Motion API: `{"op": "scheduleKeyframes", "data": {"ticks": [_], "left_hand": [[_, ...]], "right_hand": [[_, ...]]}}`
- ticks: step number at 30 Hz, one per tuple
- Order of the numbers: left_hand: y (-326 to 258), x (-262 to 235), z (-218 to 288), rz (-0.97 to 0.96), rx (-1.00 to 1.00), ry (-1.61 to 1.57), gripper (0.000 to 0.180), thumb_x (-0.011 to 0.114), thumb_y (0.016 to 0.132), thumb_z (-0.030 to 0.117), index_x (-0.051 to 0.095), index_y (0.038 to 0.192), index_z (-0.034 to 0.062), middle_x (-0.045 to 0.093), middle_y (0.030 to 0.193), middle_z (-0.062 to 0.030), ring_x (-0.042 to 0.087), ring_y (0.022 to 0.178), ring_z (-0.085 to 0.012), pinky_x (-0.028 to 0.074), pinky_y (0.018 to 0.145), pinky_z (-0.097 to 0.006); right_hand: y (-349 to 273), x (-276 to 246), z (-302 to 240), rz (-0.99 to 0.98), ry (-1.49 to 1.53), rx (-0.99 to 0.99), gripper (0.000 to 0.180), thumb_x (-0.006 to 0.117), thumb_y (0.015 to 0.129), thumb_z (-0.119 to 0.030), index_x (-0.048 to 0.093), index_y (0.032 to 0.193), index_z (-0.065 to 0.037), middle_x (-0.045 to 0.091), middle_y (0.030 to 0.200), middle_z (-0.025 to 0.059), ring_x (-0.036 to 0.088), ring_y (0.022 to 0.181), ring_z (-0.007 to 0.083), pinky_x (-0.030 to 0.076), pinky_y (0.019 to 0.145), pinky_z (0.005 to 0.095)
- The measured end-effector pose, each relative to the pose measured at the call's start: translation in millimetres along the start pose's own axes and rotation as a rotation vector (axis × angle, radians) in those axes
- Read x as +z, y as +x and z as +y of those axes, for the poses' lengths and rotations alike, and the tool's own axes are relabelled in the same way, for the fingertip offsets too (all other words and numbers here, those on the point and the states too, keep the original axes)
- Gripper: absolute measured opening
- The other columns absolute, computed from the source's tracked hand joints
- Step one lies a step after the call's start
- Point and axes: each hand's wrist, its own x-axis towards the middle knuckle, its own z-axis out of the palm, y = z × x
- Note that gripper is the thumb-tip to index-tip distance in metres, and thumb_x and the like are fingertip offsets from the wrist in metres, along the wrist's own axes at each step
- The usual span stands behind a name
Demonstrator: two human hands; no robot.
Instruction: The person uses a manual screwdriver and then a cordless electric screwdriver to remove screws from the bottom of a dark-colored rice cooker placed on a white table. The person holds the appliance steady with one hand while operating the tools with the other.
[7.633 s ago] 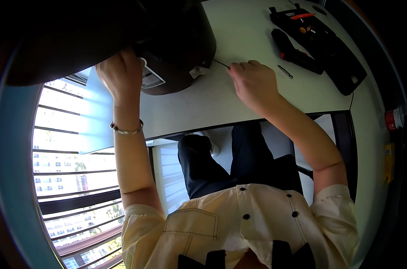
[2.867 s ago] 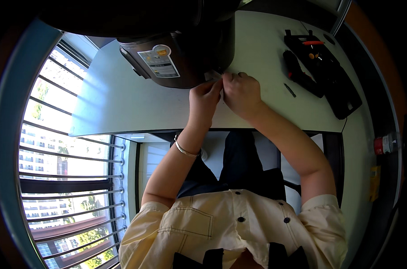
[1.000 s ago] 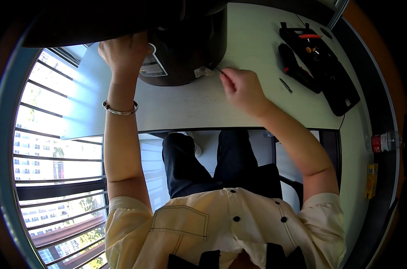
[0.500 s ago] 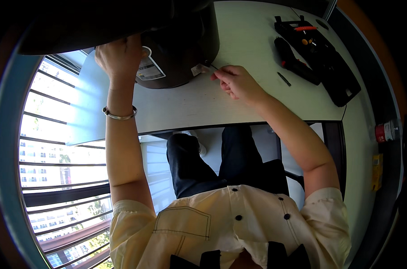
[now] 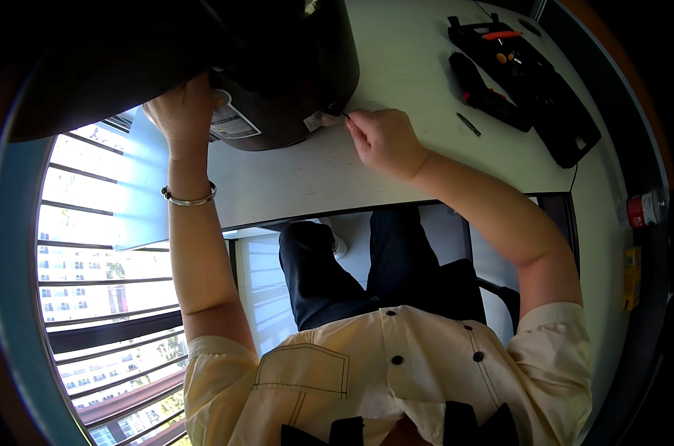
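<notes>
A large dark rounded appliance [image 5: 292, 111] stands on the desk, with a printed label low on its left side and a small pale tag near its base. My left hand [image 5: 182, 119] is curled against its left side, gripping there, with most fingers lost in shadow. At the lower right of the appliance, my right hand [image 5: 387, 143] is closed in a pinch. Between thumb and forefinger it holds a thin dark rod, whose tip points toward the appliance's base near the tag. The rod's kind is too small to make out.
On the pale desk [image 5: 277, 182] to the right lie a black cordless screwdriver [image 5: 485, 93], a small dark bit [image 5: 468, 124] and an open black tool case [image 5: 556, 104]. A red-labelled bottle [image 5: 642, 210] and a yellow packet [image 5: 631, 279] are at the far right. Window blinds [image 5: 110, 282] run along the left.
My right hand has turned, its back now facing up more, still pinching the rod. The left hand stays at the appliance's side. The whole view has shifted slightly.
</notes>
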Motion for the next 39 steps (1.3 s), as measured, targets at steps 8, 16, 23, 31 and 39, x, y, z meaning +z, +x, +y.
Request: {"op": "scheduleKeyframes", "data": {"ticks": [8,16,23,31,39], "left_hand": [[-1.2,-4.4,3.5,-0.061,-0.109,-0.091,0.012,0.056,0.073,0.012,0.065,0.071,0.0052,0.063,0.063,-0.0038,0.059,0.054,-0.0173,0.045,0.054,-0.029],[-2.2,-2.7,1.4,-0.068,-0.108,-0.06,0.014,0.054,0.074,0.011,0.065,0.069,0.0053,0.062,0.061,-0.0026,0.057,0.052,-0.0151,0.045,0.053,-0.027],[-3.4,-3.0,0.6,-0.058,-0.118,-0.051,0.015,0.052,0.075,0.011,0.063,0.067,0.0047,0.06,0.06,-0.0026,0.056,0.051,-0.0153,0.044,0.05,-0.027],[-6.3,-6.5,1.7,-0.17,-0.309,-0.051,0.028,0.05,0.085,0.019,0.063,0.081,-0.0049,0.063,0.073,-0.0135,0.058,0.065,-0.0195,0.045,0.066,-0.036],[-8.6,-0.2,-0.7,-0.067,-0.263,-0.054,0.018,0.047,0.074,0.009,0.063,0.071,0.0003,0.061,0.066,-0.0096,0.055,0.056,-0.0223,0.042,0.057,-0.034]], "right_hand": [[-0.4,-13.8,-6.0,-0.08,-0.626,-0.344,0.028,0.057,0.058,-0.011,0.057,0.083,0.002,0.05,0.05,0.0014,0.05,0.049,0.0138,0.042,0.039,0.0262],[14.1,-14.6,-14.5,-0.176,0.386,0.554,0.021,0.05,0.085,-0.017,0.057,0.083,0.002,0.042,0.051,-0.0021,0.037,0.044,0.0099,0.03,0.037,0.0223],[25.3,-23.7,-19.3,-0.292,0.977,0.957,0.022,0.048,0.087,-0.016,0.056,0.073,0.0,0.039,0.048,-0.002,0.031,0.039,0.0099,0.025,0.037,0.0245],[5.7,-0.3,-8.0,0.013,-0.152,-0.043,0.016,0.057,0.077,-0.013,0.053,0.065,-0.003,0.051,0.048,0.0059,0.051,0.044,0.0208,0.043,0.043,0.032],[4.0,-12.8,1.7,-0.017,-0.446,-0.386,0.007,0.058,0.067,-0.008,0.053,0.07,-0.005,0.052,0.053,0.0021,0.051,0.053,0.0147,0.044,0.042,0.0257]]}}
